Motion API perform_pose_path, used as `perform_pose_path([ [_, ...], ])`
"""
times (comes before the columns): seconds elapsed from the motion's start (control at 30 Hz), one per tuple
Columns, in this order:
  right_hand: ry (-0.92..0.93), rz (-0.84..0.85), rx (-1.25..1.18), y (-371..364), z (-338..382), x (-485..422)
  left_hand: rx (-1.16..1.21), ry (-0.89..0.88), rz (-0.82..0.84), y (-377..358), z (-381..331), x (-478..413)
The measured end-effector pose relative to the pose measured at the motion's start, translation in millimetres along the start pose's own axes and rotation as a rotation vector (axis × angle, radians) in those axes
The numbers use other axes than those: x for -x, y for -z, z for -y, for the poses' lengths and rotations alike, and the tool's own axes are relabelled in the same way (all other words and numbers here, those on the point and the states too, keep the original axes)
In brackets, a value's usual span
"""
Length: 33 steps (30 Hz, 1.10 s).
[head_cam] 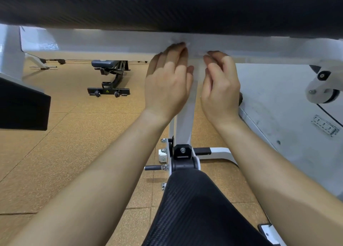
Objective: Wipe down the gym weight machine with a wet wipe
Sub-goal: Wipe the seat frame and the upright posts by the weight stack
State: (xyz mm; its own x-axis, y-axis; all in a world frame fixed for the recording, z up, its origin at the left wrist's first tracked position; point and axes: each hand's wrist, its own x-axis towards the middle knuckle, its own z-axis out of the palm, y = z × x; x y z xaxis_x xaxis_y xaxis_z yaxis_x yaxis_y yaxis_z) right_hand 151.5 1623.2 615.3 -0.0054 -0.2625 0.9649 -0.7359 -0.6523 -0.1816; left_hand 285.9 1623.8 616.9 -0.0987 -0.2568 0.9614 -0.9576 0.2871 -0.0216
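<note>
Nearest is the black textured seat pad (194,208), with the black pivot bracket (182,153) just beyond its tip. From there the white upright post (185,115) rises between both forearms.

At the top of the post, both hands are raised to the white crossbar (111,39) of the weight machine. The left hand (168,82) has its fingers (176,49) close together and nearly straight, tips pressed against the bar. The right hand (220,86) has its fingers (215,55) curled and seems to pinch an edge of the wet wipe (198,63). The wipe is a thin white sheet, hard to pick out against the white paint. It lies on the crossbar between the two hands, with creases showing by the left fingertips.

The wipe looks light, limp and damp, so it will probably bunch or slip unless held flat. Taking it at one edge while the other palm spreads it should serve best. The painted steel is rigid and will take firm pressure.

Above hangs a broad black pad (167,4). Farther off, an adjustable bench (109,75) stands on the cork-coloured floor (65,134).
</note>
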Motion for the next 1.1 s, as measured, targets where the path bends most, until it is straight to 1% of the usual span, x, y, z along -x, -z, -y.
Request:
perform_pose_path([
  [0.03, 0.028, 0.064, 0.079, -1.1, -1.2, 1.0, -0.064, -0.029, 0.015, -1.1, -0.2, 0.5],
  [0.1, 0.082, 0.266, 0.306, -1.8, -2.9, 3.5, -0.138, -0.069, 0.043, -0.7, 6.2, 2.1],
  [0.13, 0.114, 0.370, 0.404, -2.4, -3.6, 3.8, -0.166, -0.069, 0.053, 1.6, 13.0, 3.6],
  [0.17, 0.151, 0.435, 0.464, -3.8, -3.5, 3.0, -0.199, -0.062, 0.055, 4.2, 22.0, 5.7],
  [0.27, 0.245, 0.479, 0.539, -14.7, 4.1, -0.2, -0.301, -0.051, 0.020, 13.5, 48.2, 12.7],
  [0.37, 0.272, 0.435, 0.586, -22.1, 4.9, -1.4, -0.310, -0.106, -0.018, 11.4, 50.7, 9.8],
  [0.47, 0.203, 0.361, 0.595, -18.1, -10.9, -0.2, -0.248, -0.223, -0.026, -1.0, 41.6, 6.2],
  [0.53, 0.190, 0.324, 0.577, -16.7, -20.0, 0.4, -0.236, -0.250, -0.057, -9.3, 39.9, 4.1],
  [0.67, 0.205, 0.261, 0.533, -24.2, -22.6, -1.7, -0.233, -0.255, -0.097, -21.6, 42.7, -1.4],
  [0.87, 0.204, 0.124, 0.380, -47.6, -10.4, -3.0, -0.186, -0.213, -0.121, -23.2, 47.2, -4.3],
  [1.1, 0.205, 0.069, 0.323, -53.3, -14.8, -3.6, -0.143, -0.209, -0.169, -29.9, 46.9, -4.7],
])
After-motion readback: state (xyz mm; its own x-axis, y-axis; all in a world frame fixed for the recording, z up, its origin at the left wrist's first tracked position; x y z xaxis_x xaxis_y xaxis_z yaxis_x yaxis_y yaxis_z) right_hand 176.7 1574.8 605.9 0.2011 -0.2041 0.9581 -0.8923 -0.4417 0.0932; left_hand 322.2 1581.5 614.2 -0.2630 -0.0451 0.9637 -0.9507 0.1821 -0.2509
